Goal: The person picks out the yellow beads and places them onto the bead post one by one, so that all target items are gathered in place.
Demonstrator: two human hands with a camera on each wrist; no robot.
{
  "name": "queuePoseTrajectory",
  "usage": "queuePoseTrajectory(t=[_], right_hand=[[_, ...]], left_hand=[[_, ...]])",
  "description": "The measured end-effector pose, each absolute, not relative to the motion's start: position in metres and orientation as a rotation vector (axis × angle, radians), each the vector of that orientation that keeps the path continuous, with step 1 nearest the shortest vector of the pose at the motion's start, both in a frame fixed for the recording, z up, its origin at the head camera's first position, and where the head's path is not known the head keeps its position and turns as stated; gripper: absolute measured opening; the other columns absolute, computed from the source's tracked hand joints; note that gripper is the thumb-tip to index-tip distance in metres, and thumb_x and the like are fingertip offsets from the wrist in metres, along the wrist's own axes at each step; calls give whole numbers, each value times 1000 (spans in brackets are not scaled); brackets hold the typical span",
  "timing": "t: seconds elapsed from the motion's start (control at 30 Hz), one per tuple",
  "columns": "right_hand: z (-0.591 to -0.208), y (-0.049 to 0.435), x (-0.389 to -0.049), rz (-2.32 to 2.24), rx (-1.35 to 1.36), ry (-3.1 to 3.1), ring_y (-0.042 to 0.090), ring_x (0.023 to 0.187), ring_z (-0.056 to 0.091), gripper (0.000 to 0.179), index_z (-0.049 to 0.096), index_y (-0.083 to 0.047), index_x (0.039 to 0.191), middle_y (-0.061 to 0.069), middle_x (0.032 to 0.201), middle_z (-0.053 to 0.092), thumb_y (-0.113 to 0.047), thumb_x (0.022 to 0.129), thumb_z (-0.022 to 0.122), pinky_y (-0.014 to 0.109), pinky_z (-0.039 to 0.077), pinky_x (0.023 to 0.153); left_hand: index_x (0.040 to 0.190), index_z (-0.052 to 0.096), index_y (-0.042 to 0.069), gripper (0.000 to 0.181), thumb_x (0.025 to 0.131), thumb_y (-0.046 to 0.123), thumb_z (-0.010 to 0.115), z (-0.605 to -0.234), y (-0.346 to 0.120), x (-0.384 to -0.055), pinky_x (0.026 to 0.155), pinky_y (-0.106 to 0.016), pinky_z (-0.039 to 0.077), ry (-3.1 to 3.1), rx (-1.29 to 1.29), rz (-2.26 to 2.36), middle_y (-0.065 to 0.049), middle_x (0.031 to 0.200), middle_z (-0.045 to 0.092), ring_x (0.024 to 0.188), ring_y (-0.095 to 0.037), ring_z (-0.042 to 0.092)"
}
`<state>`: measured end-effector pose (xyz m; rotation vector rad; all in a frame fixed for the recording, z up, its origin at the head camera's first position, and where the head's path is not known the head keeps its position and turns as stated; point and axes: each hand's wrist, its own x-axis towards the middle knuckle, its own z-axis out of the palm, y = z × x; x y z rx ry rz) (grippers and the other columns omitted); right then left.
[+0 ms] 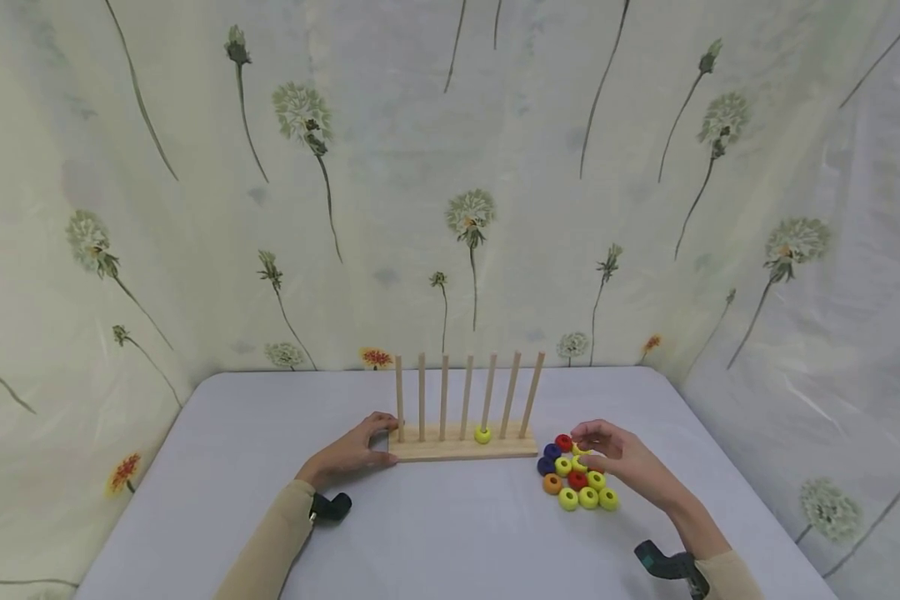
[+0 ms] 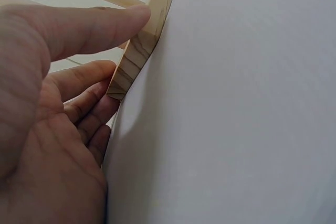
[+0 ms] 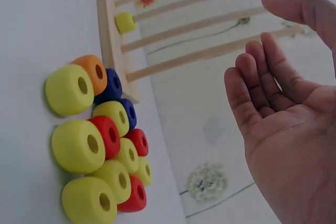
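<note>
Part of the loose beads point(image 1: 577, 481) hides behind the right hand point(image 1: 618, 457) in the head view, so a full count is hard! The left wrist view cuts the rack point(image 1: 461, 451) off at the top. And it's a handsome one: pale wood, 7 upright pegs point(image 1: 444, 398), 1 yellow bead point(image 1: 482, 436) low on the 5th from the left. The left hand point(image 1: 355, 447) grips the rack's left end; the right, thumb spread from fingers, holds nothing above the red, yellow, orange and blue cluster, just beside the rack's right end. White worktop point(image 1: 450, 533) opens out in front, its near edge out of frame.
</note>
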<state>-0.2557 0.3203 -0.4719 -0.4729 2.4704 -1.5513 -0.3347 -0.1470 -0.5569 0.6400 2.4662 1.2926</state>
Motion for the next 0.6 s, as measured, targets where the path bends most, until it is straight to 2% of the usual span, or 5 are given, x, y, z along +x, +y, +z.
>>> queuePoseTrajectory(t=[0.1, 0.33, 0.6], right_hand=[[-478, 327, -252, -1525, -435, 2482, 35, 115, 53, 51, 48, 3, 127, 27, 130, 48, -22, 89, 70, 14, 48, 89], [-490, 344, -242, -1492, -339, 2507, 38, 118, 51, 50, 46, 4, 129, 24, 130, 49, -19, 90, 68, 16, 48, 88], [-500, 361, -236, -1450, -182, 2525, 38, 124, 50, 52, 47, 2, 130, 21, 131, 52, -23, 90, 68, 30, 52, 92]], left_hand=[[140, 49, 15, 68, 81, 34, 77, -556, -147, -335, 115, -58, 20, 2452, 629, 1305, -7, 148, 35, 144, -32, 23], [141, 48, 14, 69, 81, 33, 77, -555, -146, -334, 114, -58, 20, 2438, 620, 1310, -7, 148, 35, 144, -32, 23], [141, 48, 13, 70, 81, 33, 77, -555, -146, -335, 114, -58, 20, 2437, 623, 1302, -8, 149, 34, 145, -34, 21]])
